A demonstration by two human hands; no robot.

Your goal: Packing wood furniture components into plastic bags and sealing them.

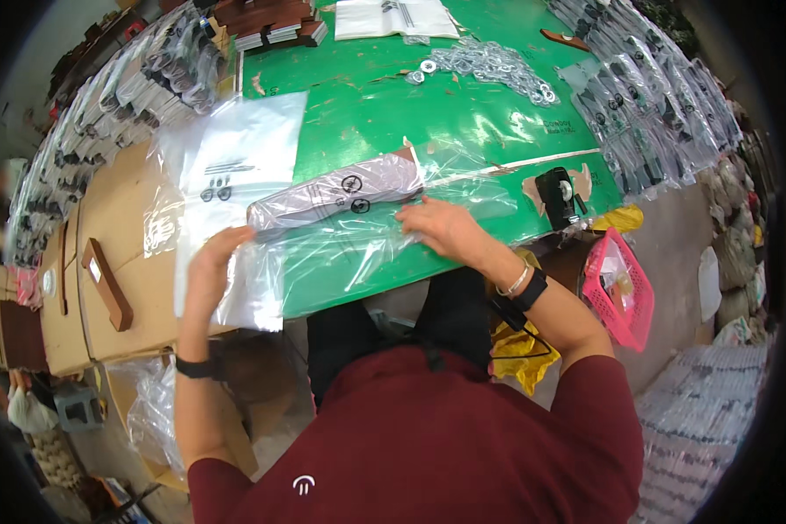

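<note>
One left hand (211,262), one right hand (450,229) on crinkly film (349,251) around an oblong brown bar (323,197), each grip indiscernible

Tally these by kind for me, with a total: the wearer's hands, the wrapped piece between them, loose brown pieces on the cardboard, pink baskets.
Hands: 2 (left hand, right hand)
Wrapped piece: 1
Loose brown pieces on the cardboard: 2 (wide brown piece, thin brown piece)
Pink basket: 1
Total: 6
</note>
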